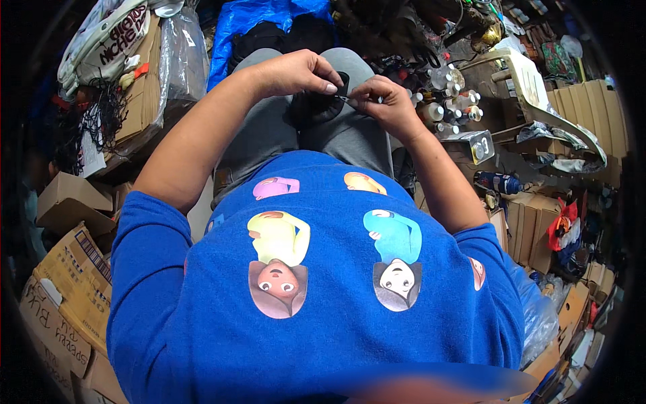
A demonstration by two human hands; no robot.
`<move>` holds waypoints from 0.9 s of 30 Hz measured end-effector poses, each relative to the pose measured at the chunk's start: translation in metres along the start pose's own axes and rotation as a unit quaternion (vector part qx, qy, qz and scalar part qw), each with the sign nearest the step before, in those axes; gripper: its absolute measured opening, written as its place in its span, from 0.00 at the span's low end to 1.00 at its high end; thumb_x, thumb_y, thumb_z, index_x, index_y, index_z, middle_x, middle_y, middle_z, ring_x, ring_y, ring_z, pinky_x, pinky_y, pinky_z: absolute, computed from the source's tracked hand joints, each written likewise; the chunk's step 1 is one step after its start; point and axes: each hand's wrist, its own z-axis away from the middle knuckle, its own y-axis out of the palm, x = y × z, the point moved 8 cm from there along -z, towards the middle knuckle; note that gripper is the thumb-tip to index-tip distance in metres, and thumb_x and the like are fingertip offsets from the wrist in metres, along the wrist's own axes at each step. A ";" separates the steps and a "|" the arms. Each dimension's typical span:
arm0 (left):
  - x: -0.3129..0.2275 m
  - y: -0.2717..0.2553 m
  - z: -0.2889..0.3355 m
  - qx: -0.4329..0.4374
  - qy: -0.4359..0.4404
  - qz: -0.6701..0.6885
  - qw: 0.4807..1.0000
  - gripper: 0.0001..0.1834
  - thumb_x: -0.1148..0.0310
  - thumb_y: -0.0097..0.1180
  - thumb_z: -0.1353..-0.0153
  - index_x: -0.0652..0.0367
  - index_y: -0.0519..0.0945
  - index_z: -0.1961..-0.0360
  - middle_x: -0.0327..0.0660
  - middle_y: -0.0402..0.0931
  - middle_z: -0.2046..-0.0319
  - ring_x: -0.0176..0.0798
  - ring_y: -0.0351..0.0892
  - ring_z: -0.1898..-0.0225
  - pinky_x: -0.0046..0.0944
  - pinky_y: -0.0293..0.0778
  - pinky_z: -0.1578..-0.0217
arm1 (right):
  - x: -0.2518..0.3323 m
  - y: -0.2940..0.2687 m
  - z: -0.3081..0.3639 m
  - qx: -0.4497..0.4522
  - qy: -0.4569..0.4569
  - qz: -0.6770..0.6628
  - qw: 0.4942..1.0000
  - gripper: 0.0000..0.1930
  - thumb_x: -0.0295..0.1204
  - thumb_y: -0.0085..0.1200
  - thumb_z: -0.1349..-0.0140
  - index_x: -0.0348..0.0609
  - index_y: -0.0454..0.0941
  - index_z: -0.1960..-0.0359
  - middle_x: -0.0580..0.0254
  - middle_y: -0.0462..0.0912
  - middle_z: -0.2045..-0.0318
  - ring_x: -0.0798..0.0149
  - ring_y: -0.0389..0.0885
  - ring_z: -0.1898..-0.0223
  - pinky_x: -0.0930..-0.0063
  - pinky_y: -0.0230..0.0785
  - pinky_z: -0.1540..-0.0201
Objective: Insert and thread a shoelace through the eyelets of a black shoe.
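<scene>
A black item (316, 113), apparently a shoe, rests on my lap between my grey-trousered thighs. Over its upper edge bends my left hand (306, 73), thumb and fingers closed at its rim. What exactly these fingers grip is too small to tell. My right hand (387, 104) is closed in a pinch on a thin, shiny metal tool (345, 99), perhaps a needle or awl. The tool's tip points left, toward the black item and my left thumb. Both hands are close together above my knees.
Beyond my knees lies a blue plastic sheet (221, 47). Several small bottles (457, 108) stand to the right, beside a clear container (479, 147) and a pale curved frame (528, 77). Cardboard boxes (74, 202) crowd the left, with a plastic-wrapped stack (182, 67) farther off.
</scene>
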 end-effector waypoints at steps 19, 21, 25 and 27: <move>-0.006 0.009 -0.019 0.065 0.030 -0.111 0.991 0.22 0.83 0.50 0.52 0.57 0.79 0.54 0.41 0.77 0.67 0.37 0.75 0.61 0.35 0.69 0.55 | 0.058 0.020 -0.008 0.118 -0.147 0.499 0.846 0.08 0.24 0.48 0.48 0.47 0.81 0.70 0.55 0.76 0.69 0.53 0.76 0.65 0.65 0.68 0.61; -0.007 0.006 -0.022 0.039 0.046 -0.108 0.992 0.19 0.83 0.54 0.53 0.60 0.79 0.58 0.40 0.79 0.69 0.34 0.76 0.63 0.34 0.71 0.57 | 0.046 0.023 -0.019 0.118 -0.110 0.390 0.907 0.07 0.25 0.51 0.50 0.45 0.81 0.71 0.54 0.77 0.70 0.49 0.77 0.65 0.62 0.70 0.63; -0.013 -0.007 -0.007 -0.116 0.101 -0.190 0.970 0.15 0.77 0.62 0.55 0.63 0.77 0.63 0.41 0.79 0.68 0.37 0.76 0.65 0.35 0.71 0.60 | -0.004 0.011 -0.019 0.100 0.129 0.109 0.981 0.09 0.33 0.56 0.45 0.46 0.82 0.64 0.62 0.79 0.72 0.67 0.77 0.70 0.71 0.70 0.64; -0.017 -0.019 0.021 -0.273 0.135 -0.281 0.910 0.18 0.73 0.63 0.54 0.61 0.76 0.59 0.44 0.78 0.65 0.42 0.76 0.63 0.36 0.70 0.58 | -0.003 0.002 -0.013 0.104 0.104 -0.012 0.989 0.13 0.37 0.57 0.43 0.41 0.82 0.61 0.68 0.78 0.72 0.74 0.74 0.69 0.76 0.68 0.63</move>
